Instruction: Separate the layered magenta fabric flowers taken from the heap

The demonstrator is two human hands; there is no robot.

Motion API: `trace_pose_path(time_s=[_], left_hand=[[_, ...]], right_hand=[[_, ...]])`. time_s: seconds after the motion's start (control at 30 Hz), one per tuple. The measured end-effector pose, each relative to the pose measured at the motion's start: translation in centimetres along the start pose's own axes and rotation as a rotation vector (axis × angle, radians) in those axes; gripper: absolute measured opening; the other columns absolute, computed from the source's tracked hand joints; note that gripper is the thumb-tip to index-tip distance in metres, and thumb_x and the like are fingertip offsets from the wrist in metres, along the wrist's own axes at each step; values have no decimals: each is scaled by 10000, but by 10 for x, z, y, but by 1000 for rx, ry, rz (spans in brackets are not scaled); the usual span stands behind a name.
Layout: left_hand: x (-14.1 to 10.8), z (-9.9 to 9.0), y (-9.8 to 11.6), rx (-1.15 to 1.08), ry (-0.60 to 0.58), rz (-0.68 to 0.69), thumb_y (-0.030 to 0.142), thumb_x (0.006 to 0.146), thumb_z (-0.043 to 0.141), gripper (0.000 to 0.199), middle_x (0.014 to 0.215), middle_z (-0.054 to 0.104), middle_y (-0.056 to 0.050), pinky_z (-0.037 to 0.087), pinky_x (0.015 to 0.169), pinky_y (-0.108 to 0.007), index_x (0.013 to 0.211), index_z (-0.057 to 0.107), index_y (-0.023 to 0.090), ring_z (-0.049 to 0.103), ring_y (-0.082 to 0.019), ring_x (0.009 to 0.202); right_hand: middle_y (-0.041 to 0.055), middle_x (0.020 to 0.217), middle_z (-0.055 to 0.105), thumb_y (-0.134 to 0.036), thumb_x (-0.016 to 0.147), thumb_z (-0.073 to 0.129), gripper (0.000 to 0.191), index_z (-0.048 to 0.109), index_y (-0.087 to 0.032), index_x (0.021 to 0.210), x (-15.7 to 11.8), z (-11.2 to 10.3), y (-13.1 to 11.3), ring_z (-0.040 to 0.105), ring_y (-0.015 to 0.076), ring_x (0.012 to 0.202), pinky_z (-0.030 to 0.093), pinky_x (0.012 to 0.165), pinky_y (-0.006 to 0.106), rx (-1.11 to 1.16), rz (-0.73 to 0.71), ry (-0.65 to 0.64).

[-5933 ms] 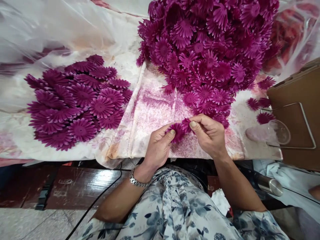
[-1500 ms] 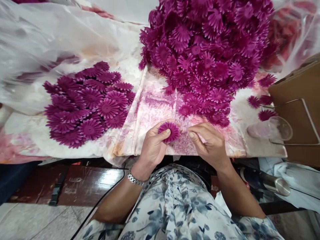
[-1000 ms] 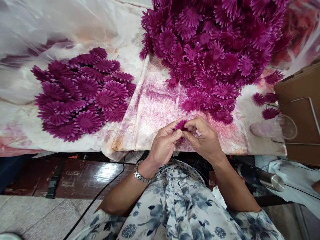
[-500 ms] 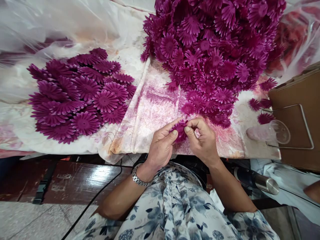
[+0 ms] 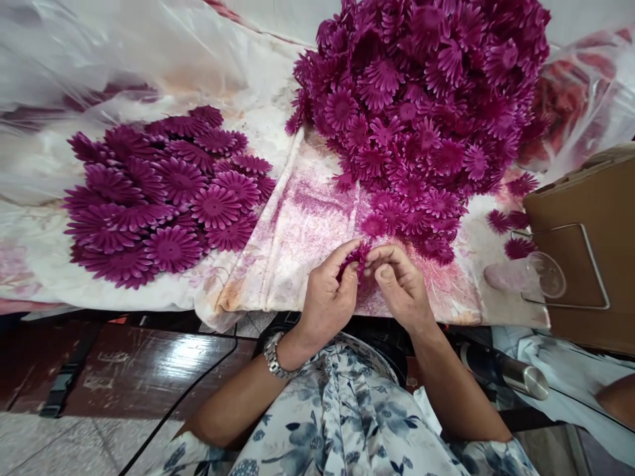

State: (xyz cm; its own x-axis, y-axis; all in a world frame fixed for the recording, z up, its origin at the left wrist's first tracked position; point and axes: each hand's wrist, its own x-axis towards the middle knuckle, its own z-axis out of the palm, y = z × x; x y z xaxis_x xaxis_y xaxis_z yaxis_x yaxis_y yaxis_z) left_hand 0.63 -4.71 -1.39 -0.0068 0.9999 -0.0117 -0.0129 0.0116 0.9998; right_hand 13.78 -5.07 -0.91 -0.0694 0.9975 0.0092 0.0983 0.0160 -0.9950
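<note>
My left hand (image 5: 331,284) is closed on a purple artificial flower head (image 5: 360,254), pinching it between thumb and fingers over the table's front part. Much of that flower is covered by my fingers, its petals bunched upward. At its right edge, my right hand (image 5: 401,281) has bent fingers whose tips reach the petals, with the thumb held apart from them. A large heap of similar purple flower heads (image 5: 407,132) rises just beyond both hands. To the left lies a spread pile of wider purple flower layers (image 5: 171,248), overlapping one another.
Purple specks cover the patterned tablecloth (image 5: 317,231). On the right are a clear plastic cup (image 5: 526,274) lying on its side, a bent metal wire stand (image 5: 595,264) and a cardboard box (image 5: 590,218). Clear plastic sheeting (image 5: 124,46) lies at the back left. A metal-ended bottle (image 5: 526,377) is below the table edge.
My right thumb has come away from the flower's petals and the right fingers have loosened. My left hand has turned the flower more edge-on. The whole view has shifted slightly.
</note>
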Motion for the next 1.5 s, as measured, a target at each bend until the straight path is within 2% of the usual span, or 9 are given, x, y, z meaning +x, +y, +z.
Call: trace_pose_path(time_s=[0.17, 0.33, 0.53, 0.73, 0.83, 1.03, 1.2, 1.37, 1.5], left_hand=[[1, 2, -1, 102, -23, 50, 191, 790, 594, 286, 967, 709, -18, 473, 803, -259, 1065, 667, 223, 633, -170, 859], [-2, 1, 0, 109, -17, 121, 130, 757, 605, 285, 965, 709, -21, 468, 841, -270, 1010, 687, 232, 633, -175, 884], [1, -16, 5, -168, -18, -36, 185, 757, 661, 202, 915, 722, -24, 491, 841, -279, 956, 682, 211, 658, -165, 845], [5, -26, 9, -452, -26, -159, 211, 730, 690, 93, 652, 639, 8, 440, 489, -216, 790, 623, 188, 550, -102, 503], [2, -24, 14, -323, -82, -147, 247, 741, 689, 106, 619, 613, 16, 385, 476, -194, 820, 643, 193, 498, -84, 498], [4, -12, 20, 10, -150, -30, 188, 687, 709, 97, 783, 696, -4, 463, 703, -224, 783, 705, 204, 605, -144, 726], [7, -7, 10, -3, -187, -34, 205, 707, 676, 51, 604, 615, 21, 419, 569, -216, 658, 667, 194, 498, -107, 545], [11, -15, 10, -29, -70, -82, 220, 709, 660, 58, 514, 525, 50, 319, 458, -213, 657, 654, 195, 385, -82, 444], [32, -10, 26, 159, 24, 35, 173, 717, 629, 67, 524, 529, 43, 306, 466, -215, 654, 647, 184, 412, -89, 471]], right_hand=[[-12, 865, 556, -453, 658, 749, 432, 523, -231, 951, -3, 7, 2, 546, 107, 769, 486, 706, 226, 95, 47, 5], [-19, 765, 553, -419, 770, 646, 255, 538, -206, 860, -2, 4, 6, 523, 89, 659, 472, 634, 224, 95, 65, 42], [-42, 617, 526, -375, 796, 626, 196, 563, -193, 765, 0, -9, 5, 464, 77, 538, 406, 524, 212, 51, 16, 122], [-64, 570, 403, -413, 818, 593, 263, 508, -191, 704, 0, -14, 5, 343, 58, 490, 292, 458, 202, -47, 6, 149], [-71, 553, 368, -428, 826, 578, 279, 488, -195, 702, -2, -14, 7, 317, 59, 479, 279, 453, 207, -128, -3, 138], [-67, 530, 402, -449, 819, 581, 320, 480, -194, 654, -2, -10, 1, 357, 63, 470, 303, 454, 211, -199, -16, 96], [-68, 525, 414, -441, 757, 653, 345, 466, -192, 609, -3, -3, 1, 367, 59, 474, 311, 449, 201, -118, -26, 69], [-67, 530, 431, -420, 767, 647, 326, 469, -194, 615, -1, -11, -5, 367, 62, 467, 312, 444, 208, -123, -73, 54], [-58, 539, 427, -385, 824, 589, 304, 483, -193, 613, 23, -32, -23, 366, 73, 480, 300, 477, 231, -449, -231, 179]])
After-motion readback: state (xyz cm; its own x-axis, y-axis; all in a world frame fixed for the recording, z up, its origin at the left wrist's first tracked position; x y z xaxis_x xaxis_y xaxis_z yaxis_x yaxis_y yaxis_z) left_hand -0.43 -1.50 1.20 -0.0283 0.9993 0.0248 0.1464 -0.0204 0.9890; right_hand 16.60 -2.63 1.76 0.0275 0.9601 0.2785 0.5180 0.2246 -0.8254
